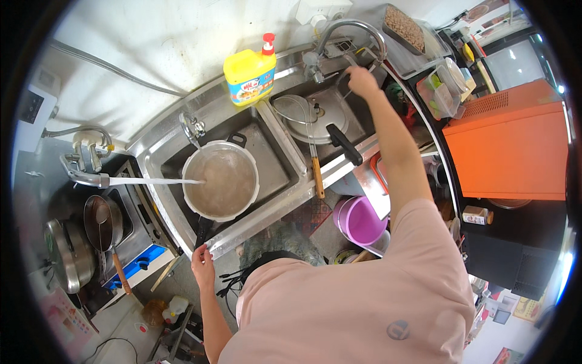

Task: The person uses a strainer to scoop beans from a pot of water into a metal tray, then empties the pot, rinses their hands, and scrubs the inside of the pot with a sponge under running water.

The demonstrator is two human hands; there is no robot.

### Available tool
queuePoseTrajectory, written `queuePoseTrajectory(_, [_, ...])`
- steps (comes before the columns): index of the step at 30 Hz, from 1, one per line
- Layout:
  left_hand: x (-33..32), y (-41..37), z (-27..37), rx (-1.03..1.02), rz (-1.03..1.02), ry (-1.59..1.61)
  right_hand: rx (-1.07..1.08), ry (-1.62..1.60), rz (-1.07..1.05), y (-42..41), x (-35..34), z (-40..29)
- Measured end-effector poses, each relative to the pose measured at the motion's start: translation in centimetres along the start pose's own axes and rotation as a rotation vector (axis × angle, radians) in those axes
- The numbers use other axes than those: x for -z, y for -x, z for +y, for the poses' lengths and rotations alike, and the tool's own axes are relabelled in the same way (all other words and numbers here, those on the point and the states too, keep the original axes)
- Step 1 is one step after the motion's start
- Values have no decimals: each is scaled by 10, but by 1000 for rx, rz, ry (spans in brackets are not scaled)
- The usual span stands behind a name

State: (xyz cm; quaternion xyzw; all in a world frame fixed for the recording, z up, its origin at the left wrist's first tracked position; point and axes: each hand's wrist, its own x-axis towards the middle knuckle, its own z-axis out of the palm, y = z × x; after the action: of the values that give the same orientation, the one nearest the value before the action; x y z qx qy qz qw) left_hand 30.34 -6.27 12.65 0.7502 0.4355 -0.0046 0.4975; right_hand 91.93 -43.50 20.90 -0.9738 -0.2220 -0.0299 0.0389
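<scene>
A metal pressure-cooker pot stands in the left sink basin, filled with cloudy brownish water. From a swivel spout on the left, a stream runs into it. My left hand is at the end of the pot's long black handle, fingers curled on its tip. At the back of the right basin is my right hand, its fingers bent by a thin metal utensil; its grip is partly hidden. Below it lie a pot lid with a black handle and a wire strainer with a wooden handle.
A yellow detergent jug with a red pump stands on the sink's back ledge. A curved faucet arches over the right basin. At left is a stove with pots. A purple bucket sits below; an orange box is at right.
</scene>
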Motion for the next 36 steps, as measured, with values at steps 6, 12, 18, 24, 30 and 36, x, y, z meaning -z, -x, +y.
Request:
queuePoseTrajectory(6, [3,4,13,-4,-3,-21,278,380,206,17,-64,-33])
queuePoseTrajectory(12, [4,8,16,29,-8,-38,144,375,-176,3,-58,-49])
queuePoseTrajectory(18, [-1,6,5,14,27,13,153,318,-202,3,-58,-45])
queuePoseTrajectory(24, [3,1,-1,-33,87,-41,237,122,-87,49,-109,-36])
queuePoseTrajectory(30, [23,4,9,-179,173,-223,162,-296,-100,142,-77,-121])
queuePoseTrajectory(36, [36,-2,-8,-313,292,-584,138,-458,-75,227,-94,-177])
